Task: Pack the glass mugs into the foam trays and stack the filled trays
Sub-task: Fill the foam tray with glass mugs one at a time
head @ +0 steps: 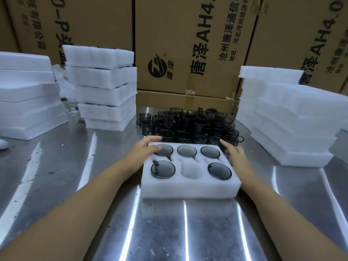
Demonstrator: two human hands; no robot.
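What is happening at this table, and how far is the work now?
A person is packing dark glass mugs into a white foam tray on a metal table. The left hand and the right hand rest at the tray's far corners. Five of its six pockets hold a mug; the front middle pocket is empty. Loose mugs stand just behind the tray, and stacks of foam trays stand on both sides.

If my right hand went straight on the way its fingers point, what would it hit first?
The right hand would probably meet the loose glass mugs just behind the foam tray, though depth is unclear.
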